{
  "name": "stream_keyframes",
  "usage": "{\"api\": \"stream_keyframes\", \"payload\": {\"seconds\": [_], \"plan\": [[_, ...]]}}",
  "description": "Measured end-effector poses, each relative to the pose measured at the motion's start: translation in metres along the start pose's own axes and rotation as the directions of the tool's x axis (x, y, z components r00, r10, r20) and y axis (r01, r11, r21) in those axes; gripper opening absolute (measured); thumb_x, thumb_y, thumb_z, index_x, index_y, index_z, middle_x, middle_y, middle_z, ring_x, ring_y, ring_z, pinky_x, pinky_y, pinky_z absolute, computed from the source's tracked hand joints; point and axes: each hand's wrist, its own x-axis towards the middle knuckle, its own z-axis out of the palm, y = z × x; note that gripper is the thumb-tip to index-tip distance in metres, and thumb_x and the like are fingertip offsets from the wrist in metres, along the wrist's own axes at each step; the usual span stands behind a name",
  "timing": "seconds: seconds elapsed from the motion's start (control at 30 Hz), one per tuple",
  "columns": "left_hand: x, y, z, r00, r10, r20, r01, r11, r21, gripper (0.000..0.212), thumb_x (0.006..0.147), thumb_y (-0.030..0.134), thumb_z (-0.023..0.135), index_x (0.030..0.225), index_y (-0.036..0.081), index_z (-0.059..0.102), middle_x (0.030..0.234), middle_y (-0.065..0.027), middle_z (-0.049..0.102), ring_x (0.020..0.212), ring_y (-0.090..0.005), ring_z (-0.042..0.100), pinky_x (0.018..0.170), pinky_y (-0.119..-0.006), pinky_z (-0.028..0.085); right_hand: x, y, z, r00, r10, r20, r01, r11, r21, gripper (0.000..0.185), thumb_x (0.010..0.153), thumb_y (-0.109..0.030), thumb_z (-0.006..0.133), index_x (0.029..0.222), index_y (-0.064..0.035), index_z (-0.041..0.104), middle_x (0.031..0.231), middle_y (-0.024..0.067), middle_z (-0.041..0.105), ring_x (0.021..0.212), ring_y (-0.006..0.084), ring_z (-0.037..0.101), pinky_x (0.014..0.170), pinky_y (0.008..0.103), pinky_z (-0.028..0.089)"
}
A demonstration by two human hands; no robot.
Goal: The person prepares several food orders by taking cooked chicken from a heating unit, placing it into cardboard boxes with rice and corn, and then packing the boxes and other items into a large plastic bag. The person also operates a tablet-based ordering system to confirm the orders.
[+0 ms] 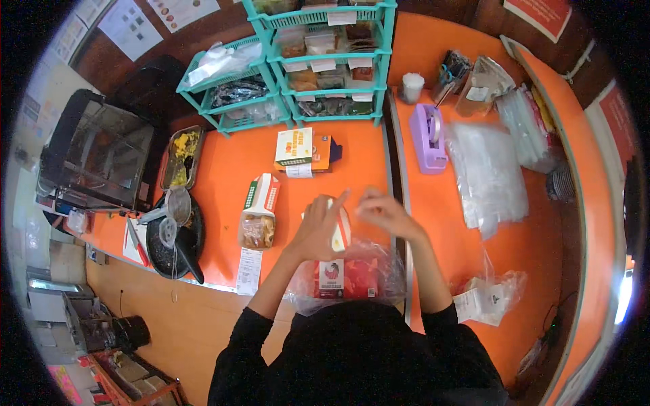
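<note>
My left hand (317, 223) is on a small white paper food box (341, 233) with a red stripe, its thumb and fingers around the top. Most of the box is hidden beneath that hand. To its right, my right hand (382, 212) hovers with curled, blurred fingers; whether something thin is between them is unclear. A clear plastic bag with a red printed panel (350, 278) lies at the counter's front edge, just below the box. Left of my hands stands another paper food box (259, 213), with a small clear bag of brown food at its near end.
A receipt (249, 271) hangs over the front edge. Farther back are stacked cartons (297, 147) and teal shelf racks (332, 91). A stone mortar (162, 254) and a red-handled knife (137, 242) lie left. A purple tape dispenser (429, 147) and clear plastic bags (485, 172) occupy the right counter.
</note>
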Motion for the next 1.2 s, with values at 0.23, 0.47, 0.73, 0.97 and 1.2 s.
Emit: {"api": "stream_keyframes", "payload": {"seconds": [0.23, 0.47, 0.73, 0.97, 1.2], "plan": [[-0.039, 0.037, -0.019, 0.985, 0.161, -0.058, -0.163, 0.986, -0.041, 0.110, 0.054, 0.023, 0.080, 0.145, 0.005, 0.020, 0.111, -0.0219, 0.040, 0.103, -0.0378, 0.043, 0.089, -0.046, 0.036, -0.020, 0.002, 0.048, 0.936, 0.318, 0.153, -0.339, 0.930, 0.138, 0.038, 0.080, -0.034, 0.073, 0.064, -0.0019, 0.061, 0.078, 0.0031, 0.049, 0.077, 0.0115, 0.047, 0.065, 0.0279, 0.037], [-0.065, 0.063, 0.013, 0.887, 0.074, -0.455, -0.237, 0.920, -0.313, 0.093, 0.056, 0.025, 0.079, 0.134, 0.002, 0.034, 0.108, -0.0197, 0.040, 0.101, -0.0345, 0.043, 0.087, -0.044, 0.037, -0.081, 0.056, 0.122, 0.907, 0.421, -0.036, -0.358, 0.811, 0.463, 0.041, 0.097, -0.032, 0.048, 0.120, 0.0011, 0.051, 0.113, 0.0071, 0.058, 0.101, 0.0151, 0.055, 0.087, 0.0289, 0.045], [-0.085, 0.042, 0.087, 0.958, 0.063, 0.281, -0.055, 0.998, -0.037, 0.084, 0.053, 0.035, 0.080, 0.125, 0.008, 0.047, 0.122, -0.0254, 0.040, 0.119, -0.0428, 0.037, 0.098, -0.054, 0.033, -0.149, 0.025, 0.091, 0.865, 0.153, -0.478, -0.425, 0.730, -0.535, 0.039, 0.079, -0.001, 0.045, 0.116, -0.0075, 0.055, 0.111, 0.0232, 0.058, 0.102, 0.0408, 0.055, 0.086, 0.0462, 0.046], [-0.048, 0.043, 0.082, 0.971, 0.237, -0.005, -0.235, 0.961, -0.147, 0.075, 0.063, 0.042, 0.073, 0.125, 0.006, 0.050, 0.127, -0.0208, 0.045, 0.120, -0.0341, 0.042, 0.095, -0.053, 0.032, -0.093, -0.031, 0.049, 0.837, 0.254, -0.486, -0.511, 0.683, -0.523, 0.020, 0.089, -0.012, 0.049, 0.103, -0.0055, 0.061, 0.098, 0.0147, 0.064, 0.084, 0.0344, 0.063, 0.074, 0.0414, 0.050], [-0.028, -0.156, 0.038, 0.682, -0.358, -0.638, 0.721, 0.475, 0.504, 0.065, 0.069, 0.016, 0.069, 0.128, 0.002, 0.043, 0.119, -0.0166, 0.051, 0.108, -0.0341, 0.050, 0.087, -0.046, 0.039, 0.006, -0.027, 0.077, 0.957, 0.122, -0.262, -0.237, 0.851, -0.469, 0.015, 0.091, -0.015, 0.053, 0.095, -0.0034, 0.063, 0.087, 0.0131, 0.064, 0.071, 0.0263, 0.063, 0.064, 0.0342, 0.049]]}}
